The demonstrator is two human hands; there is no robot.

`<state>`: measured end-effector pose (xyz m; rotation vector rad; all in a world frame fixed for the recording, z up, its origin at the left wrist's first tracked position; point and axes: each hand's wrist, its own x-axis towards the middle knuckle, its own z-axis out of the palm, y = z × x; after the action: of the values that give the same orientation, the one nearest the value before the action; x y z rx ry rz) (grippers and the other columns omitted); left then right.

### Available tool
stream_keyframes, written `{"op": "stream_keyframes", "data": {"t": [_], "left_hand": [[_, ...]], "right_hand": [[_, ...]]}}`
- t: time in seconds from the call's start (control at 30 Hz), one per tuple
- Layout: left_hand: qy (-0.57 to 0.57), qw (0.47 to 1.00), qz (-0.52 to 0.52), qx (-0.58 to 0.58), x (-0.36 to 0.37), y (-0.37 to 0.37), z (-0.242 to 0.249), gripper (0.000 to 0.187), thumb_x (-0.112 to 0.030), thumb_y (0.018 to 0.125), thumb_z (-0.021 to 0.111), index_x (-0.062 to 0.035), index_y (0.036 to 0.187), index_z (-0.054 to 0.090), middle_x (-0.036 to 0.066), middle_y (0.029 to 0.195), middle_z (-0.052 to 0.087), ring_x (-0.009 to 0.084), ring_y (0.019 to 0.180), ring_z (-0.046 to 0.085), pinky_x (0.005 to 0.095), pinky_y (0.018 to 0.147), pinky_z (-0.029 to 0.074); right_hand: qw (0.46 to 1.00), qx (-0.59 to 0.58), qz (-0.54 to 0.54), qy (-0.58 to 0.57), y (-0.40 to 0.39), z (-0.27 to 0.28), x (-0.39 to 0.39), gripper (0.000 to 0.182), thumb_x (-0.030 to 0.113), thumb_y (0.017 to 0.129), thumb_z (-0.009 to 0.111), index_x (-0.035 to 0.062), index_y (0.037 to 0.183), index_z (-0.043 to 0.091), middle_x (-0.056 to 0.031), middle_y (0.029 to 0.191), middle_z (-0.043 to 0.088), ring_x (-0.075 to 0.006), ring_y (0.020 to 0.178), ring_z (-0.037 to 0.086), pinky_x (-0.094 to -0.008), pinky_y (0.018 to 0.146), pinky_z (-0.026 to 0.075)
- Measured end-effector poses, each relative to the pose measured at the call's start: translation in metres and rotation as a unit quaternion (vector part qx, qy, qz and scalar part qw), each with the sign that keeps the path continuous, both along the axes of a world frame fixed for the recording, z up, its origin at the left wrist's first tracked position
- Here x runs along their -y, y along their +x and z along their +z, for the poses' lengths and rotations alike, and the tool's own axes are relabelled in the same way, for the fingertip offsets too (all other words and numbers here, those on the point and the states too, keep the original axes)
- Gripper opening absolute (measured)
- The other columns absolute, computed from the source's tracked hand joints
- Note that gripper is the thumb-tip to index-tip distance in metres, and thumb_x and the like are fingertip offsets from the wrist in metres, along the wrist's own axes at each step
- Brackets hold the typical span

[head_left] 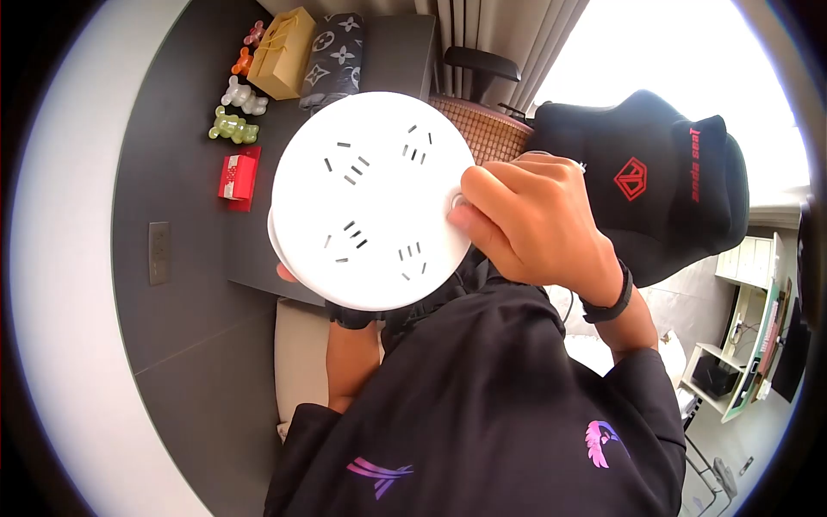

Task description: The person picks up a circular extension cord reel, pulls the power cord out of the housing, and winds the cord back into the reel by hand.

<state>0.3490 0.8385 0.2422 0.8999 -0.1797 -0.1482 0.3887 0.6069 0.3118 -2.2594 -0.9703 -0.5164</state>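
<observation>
White round socket (370, 200) in both hands' grip

A dark shelf (198, 129) at far left carries 1 red gift box (239, 177), 2 pale bear figures (234, 112), 1 gold paper bag (282, 52) and 1 dark patterned bag (334, 57). A black gaming chair (668, 185) stands at right. A wall plate (158, 252) sits at left.

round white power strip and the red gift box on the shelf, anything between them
Nothing sits between them in the head view: only bare dark shelf top shows between the red gift box and the rim of the round white power strip, which is held up nearer the camera.
</observation>
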Motion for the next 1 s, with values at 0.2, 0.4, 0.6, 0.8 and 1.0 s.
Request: {"op": "stream_keyframes", "data": {"t": [0.2,0.4,0.6,0.8,1.0], "left_hand": [[0.008,1.000,-0.004,0.004,0.005,0.005,0.003,0.150,-0.060,0.046,0.090,-0.0091,0.155,0.000,0.013,0.148,0.035,0.0266,0.136,0.039,0.0400,0.110,0.035],[0.033,0.999,-0.019,0.006,0.020,0.012,0.010,0.151,-0.061,0.046,0.090,-0.0091,0.155,0.000,0.013,0.149,0.034,0.0263,0.136,0.038,0.0397,0.110,0.035],[0.087,0.995,-0.003,0.043,0.044,0.030,0.021,0.152,-0.062,0.046,0.090,-0.0092,0.155,-0.001,0.013,0.149,0.033,0.0260,0.136,0.038,0.0394,0.110,0.035],[0.134,0.986,-0.009,0.101,0.042,0.036,0.012,0.156,-0.051,0.040,0.097,-0.0083,0.156,0.001,0.012,0.149,0.032,0.0254,0.136,0.037,0.0390,0.109,0.034],[0.349,0.904,0.024,0.244,0.031,0.035,0.004,0.144,-0.041,0.038,0.096,-0.0090,0.154,0.017,0.015,0.148,0.029,0.0291,0.134,0.038,0.0386,0.097,0.046]], "right_hand": [[0.999,-0.027,0.032,0.003,0.005,0.015,0.012,0.035,0.035,0.078,0.074,0.0062,0.086,0.056,-0.0090,0.082,0.057,-0.0290,0.074,0.056,-0.0382,0.068,0.045],[0.983,-0.074,0.168,0.024,0.030,0.003,0.018,0.130,0.075,0.052,0.075,0.0077,0.151,0.023,-0.0250,0.156,0.020,-0.0463,0.140,0.029,-0.0528,0.109,0.034],[0.971,-0.126,0.190,0.077,0.034,-0.020,0.016,0.142,0.072,0.044,0.084,0.0075,0.152,0.017,-0.0250,0.156,0.020,-0.0440,0.141,0.029,-0.0520,0.107,0.036],[0.928,-0.312,0.140,0.147,0.019,-0.039,0.014,0.147,0.068,0.049,0.085,0.0025,0.154,0.005,-0.0245,0.155,0.022,-0.0382,0.137,0.038,-0.0459,0.098,0.045],[0.742,-0.606,0.103,0.267,0.009,-0.030,0.014,0.121,0.078,0.076,0.058,0.0039,0.155,0.003,-0.0238,0.145,0.039,-0.0315,0.128,0.047,-0.0398,0.094,0.047]]}}
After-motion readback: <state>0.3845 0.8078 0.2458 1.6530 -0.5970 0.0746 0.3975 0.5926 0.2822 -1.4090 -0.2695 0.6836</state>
